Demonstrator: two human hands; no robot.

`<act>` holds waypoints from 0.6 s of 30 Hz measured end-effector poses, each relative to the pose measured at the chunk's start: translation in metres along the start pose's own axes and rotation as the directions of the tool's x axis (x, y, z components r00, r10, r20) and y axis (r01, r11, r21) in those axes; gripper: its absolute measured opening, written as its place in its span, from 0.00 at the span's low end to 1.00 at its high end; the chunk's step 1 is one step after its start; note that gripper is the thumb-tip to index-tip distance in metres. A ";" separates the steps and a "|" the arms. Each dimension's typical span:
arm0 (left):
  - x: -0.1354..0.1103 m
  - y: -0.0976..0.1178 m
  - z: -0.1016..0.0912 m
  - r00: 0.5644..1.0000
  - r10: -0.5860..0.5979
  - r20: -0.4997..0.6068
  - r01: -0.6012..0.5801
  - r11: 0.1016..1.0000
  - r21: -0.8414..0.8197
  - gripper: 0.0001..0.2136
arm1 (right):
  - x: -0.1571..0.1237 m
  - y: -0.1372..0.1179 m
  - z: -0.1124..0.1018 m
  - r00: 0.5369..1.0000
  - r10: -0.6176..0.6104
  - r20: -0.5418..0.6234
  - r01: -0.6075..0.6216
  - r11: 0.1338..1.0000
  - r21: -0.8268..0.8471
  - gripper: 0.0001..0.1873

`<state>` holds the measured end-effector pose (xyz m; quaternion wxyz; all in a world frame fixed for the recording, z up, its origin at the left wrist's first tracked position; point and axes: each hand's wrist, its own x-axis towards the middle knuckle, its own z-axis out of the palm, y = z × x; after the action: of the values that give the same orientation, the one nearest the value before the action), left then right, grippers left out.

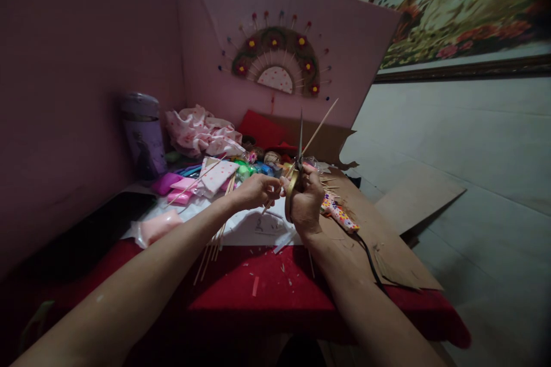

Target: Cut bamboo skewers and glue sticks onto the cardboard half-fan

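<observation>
My right hand point(307, 200) is closed around a pair of scissors point(291, 195) with gold-coloured handles, the blades pointing up and away from me. Close beside it, my left hand point(260, 189) pinches a thin wooden skewer point(321, 125). The skewer runs slantwise past the scissors, its far end rising to the right. Fingers partly hide where skewer and scissors meet, so I cannot tell whether the blades touch it. More wooden skewers point(215, 243) lie below my left forearm, over the white sheet point(241, 232) and the red cloth point(232, 292).
A purple tumbler point(144, 146) stands at the left, near crumpled dotted fabric point(198, 129). Packets of pink clay point(159, 228) lie in front. To the right are cardboard point(387, 252) and a flower-patterned tool point(342, 215) with a black cord. A decorated fan shape point(275, 40) hangs behind.
</observation>
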<state>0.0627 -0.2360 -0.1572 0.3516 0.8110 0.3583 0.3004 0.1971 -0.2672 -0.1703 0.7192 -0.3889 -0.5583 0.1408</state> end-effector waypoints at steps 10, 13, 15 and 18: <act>-0.001 0.000 0.001 1.000 0.001 -0.005 -0.001 0.998 0.057 0.04 | 0.001 0.001 0.000 1.000 -0.012 -0.006 0.012 1.000 0.022 0.19; -0.001 -0.001 0.001 1.000 0.017 -0.003 -0.016 0.996 0.084 0.05 | 0.001 0.001 0.000 1.000 -0.018 -0.004 0.018 1.000 0.018 0.18; -0.001 -0.001 0.001 1.000 0.027 -0.009 -0.026 0.995 0.101 0.04 | 0.001 0.000 0.000 1.000 -0.009 -0.004 0.009 1.000 0.016 0.19; 0.000 -0.001 0.002 0.999 0.028 -0.024 -0.024 0.992 0.122 0.04 | 0.002 -0.001 0.000 1.000 0.005 -0.004 -0.005 1.000 0.023 0.19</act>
<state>0.0634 -0.2364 -0.1589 0.2928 0.8316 0.3699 0.2930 0.1970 -0.2668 -0.1682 0.7245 -0.3823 -0.5542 0.1479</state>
